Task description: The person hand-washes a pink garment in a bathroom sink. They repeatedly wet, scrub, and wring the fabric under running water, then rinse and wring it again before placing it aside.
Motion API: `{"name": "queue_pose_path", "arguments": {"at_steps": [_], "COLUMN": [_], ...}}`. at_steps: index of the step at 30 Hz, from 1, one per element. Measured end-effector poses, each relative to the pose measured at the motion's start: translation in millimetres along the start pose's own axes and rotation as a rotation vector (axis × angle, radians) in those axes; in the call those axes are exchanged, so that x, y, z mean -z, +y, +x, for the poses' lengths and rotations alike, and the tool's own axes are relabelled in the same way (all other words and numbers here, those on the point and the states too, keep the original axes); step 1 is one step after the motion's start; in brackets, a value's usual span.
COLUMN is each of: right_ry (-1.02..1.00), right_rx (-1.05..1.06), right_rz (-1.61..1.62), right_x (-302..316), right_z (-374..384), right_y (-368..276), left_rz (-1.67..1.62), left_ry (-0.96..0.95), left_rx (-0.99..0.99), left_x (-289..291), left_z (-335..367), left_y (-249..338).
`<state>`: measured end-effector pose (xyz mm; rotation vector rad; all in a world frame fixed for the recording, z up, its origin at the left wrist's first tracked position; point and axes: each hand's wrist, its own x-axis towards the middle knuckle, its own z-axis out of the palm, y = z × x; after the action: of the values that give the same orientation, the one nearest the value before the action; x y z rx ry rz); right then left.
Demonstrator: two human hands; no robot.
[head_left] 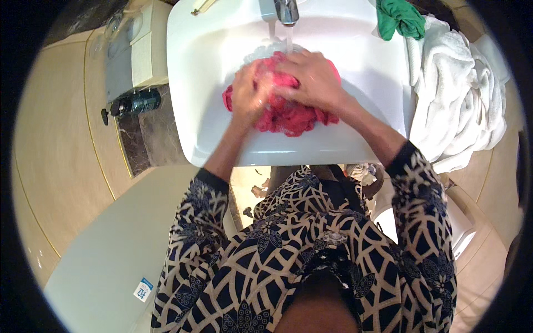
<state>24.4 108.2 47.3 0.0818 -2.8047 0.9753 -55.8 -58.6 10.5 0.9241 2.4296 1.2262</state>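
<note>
A wet red cloth (291, 117) lies bunched in the white sink (369, 61), under a thin stream of water from the metal faucet (287, 12). My left hand (252, 91) is closed on the cloth's left side, its fingers smeared by motion. From the right, my right hand (312, 77) grips the upper part of the cloth, with its fingers curled over it. Both hands are close together, and folds of red show between them. Suds and splashing water surround the far side of the cloth. The fingertips are partly hidden in the fabric.
White towels (452, 100) are heaped right of the sink, with a green cloth (401, 19) at the sink's far right corner. On the left ledge stand a pale box (150, 53) and a dark pump bottle (136, 104). A glass panel (111, 250) is at lower left.
</note>
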Motion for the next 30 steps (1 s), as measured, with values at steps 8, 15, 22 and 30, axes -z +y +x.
{"name": "queue_pose_path", "arguments": {"at_steps": [8,15,22,30], "right_ry": [0.297,0.13,0.237,0.383], "right_rx": [-0.28,-0.561,-0.777,-0.19], "right_rz": [-0.179,-0.229,0.216,0.479], "right_x": [-25.2,-38.1,-23.0,-3.1], "right_z": [-43.5,-7.8,18.8,17.9], "right_y": [43.5,88.6,92.8,23.0], "left_rz": [0.214,0.389,-0.065,-0.449], "left_ry": [-0.014,-0.049,0.057,0.194], "left_rx": [0.089,0.303,0.296,0.188], "left_x": [-71.3,-87.7,-79.5,1.2], "left_z": [33.2,70.1,95.2,50.8], "left_y": [16.7,-6.6,-35.7,20.6]}}
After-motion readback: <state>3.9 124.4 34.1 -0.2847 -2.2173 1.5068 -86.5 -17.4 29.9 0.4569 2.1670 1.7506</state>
